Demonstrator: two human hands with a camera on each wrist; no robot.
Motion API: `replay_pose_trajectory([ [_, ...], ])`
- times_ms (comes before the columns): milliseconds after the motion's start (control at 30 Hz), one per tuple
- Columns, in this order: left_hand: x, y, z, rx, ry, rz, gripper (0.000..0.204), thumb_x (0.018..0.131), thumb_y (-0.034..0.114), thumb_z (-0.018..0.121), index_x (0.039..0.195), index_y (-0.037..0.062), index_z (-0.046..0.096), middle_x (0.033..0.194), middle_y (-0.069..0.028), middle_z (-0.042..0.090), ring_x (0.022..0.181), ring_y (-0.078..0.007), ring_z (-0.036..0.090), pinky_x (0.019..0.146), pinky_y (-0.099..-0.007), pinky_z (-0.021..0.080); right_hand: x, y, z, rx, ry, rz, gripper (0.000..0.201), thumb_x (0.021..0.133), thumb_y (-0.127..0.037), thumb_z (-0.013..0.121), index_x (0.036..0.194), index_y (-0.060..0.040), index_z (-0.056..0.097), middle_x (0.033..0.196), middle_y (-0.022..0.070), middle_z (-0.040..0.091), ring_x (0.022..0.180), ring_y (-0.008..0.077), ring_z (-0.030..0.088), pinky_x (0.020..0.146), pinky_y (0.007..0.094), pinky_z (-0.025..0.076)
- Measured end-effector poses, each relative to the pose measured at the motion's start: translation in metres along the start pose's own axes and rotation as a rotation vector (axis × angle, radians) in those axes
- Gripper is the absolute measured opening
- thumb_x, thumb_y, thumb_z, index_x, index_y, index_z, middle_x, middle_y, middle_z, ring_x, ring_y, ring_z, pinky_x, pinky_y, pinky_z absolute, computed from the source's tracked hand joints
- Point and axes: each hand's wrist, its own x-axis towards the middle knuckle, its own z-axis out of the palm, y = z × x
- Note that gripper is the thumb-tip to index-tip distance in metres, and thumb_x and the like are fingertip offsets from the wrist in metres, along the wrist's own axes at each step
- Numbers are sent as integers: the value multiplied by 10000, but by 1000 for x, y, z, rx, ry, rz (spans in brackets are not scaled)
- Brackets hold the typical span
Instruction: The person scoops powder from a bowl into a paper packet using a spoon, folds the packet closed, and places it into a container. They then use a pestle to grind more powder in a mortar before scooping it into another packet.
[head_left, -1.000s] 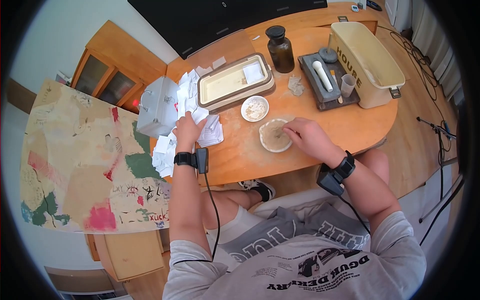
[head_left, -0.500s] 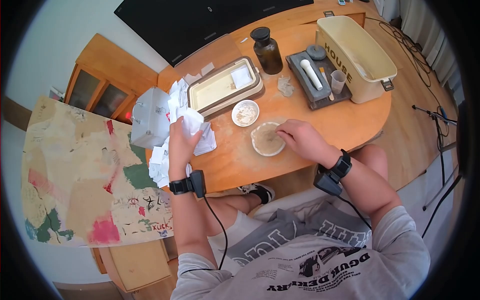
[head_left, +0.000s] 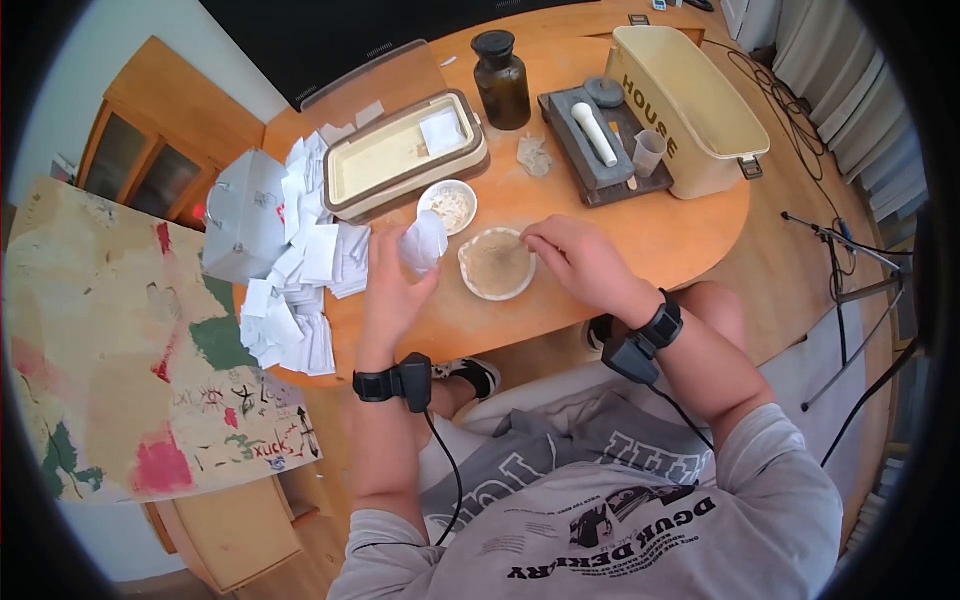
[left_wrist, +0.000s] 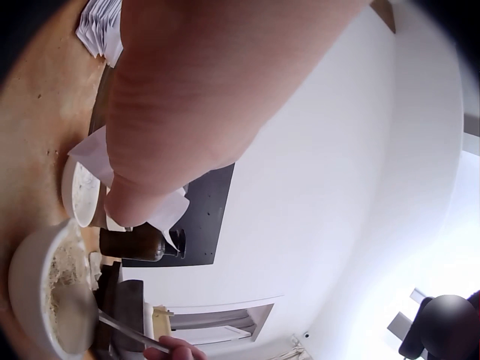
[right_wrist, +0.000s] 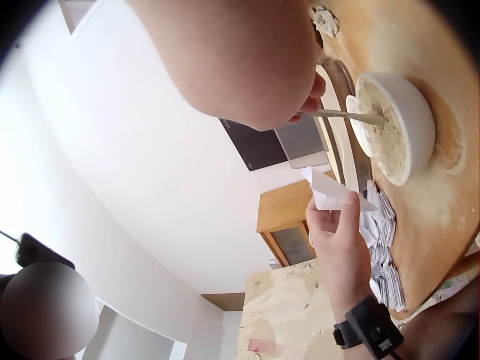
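Note:
A white paper slip [head_left: 425, 240], bent into an open fold, is held between the thumb and fingers of my left hand [head_left: 392, 300]. It is raised above the table, left of a white mortar-like bowl [right_wrist: 420, 131] filled with greyish-beige powder [head_left: 490, 262]. My right hand [head_left: 583, 262] pinches the thin handle of a small spoon [right_wrist: 341, 114] at the bowl's right rim. The spoon's end is in the powder. Behind the paper stands a smaller white bowl [head_left: 474, 205] with pale powder in it.
Heaped folded paper packets [head_left: 320, 250] lie at the left beside a silver case [head_left: 243, 215]. Behind are a cream tray [head_left: 350, 180] and a dark jar [head_left: 502, 85]. A stone slab [head_left: 570, 130] with a white pestle [head_left: 595, 135] and a cream bin [head_left: 740, 110] stand at the right.
My left hand has lifted a paper slip from the heap and carried it right, toward the bowls. My right hand stays at the bowl's rim. The head view has shifted.

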Motion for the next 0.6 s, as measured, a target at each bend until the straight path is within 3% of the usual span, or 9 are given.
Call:
replay_pose_trajectory([
  [133,-7,-1,3,-56,-112,-4,590,767,106,789,1269,-2,498,1232,-185,531,1179,-365,527,1032,-396,424,4,-2,-3,-71,28,-21,136,956,-111,600,1005,6,648,895,195,643,827,393,629,731,448,517],
  [367,-10,5,7,-57,-123,7,583,778,118,786,1273,-5,503,1223,-180,531,1166,-367,529,1029,-399,431,9,5,4,-188,14,30,116,958,-98,582,970,12,614,890,208,636,825,413,620,716,459,510],
  [467,-10,10,8,-83,-130,11,599,778,124,787,1288,-5,500,1235,-187,525,1178,-366,522,1027,-405,433,8,11,12,-145,17,148,149,982,-114,548,953,21,604,831,199,645,750,369,642,671,427,513],
  [533,-10,10,8,-71,-120,44,586,782,114,775,1290,2,505,1240,-197,519,1161,-398,514,999,-448,448,10,13,14,72,-39,410,192,1009,-129,504,949,26,599,762,157,659,643,261,652,606,368,511],
  [567,-10,11,8,-74,-117,42,586,782,114,775,1290,2,505,1240,-197,519,1161,-398,514,999,-448,448,10,17,16,68,-42,409,192,1009,-129,504,949,26,599,762,157,659,643,261,652,606,368,511],
  [600,-10,11,8,-59,-118,54,584,778,109,774,1286,2,507,1236,-196,517,1162,-400,507,1001,-450,444,10,22,19,146,-53,455,204,1016,-134,490,948,24,599,745,127,659,616,204,640,583,336,505],
])
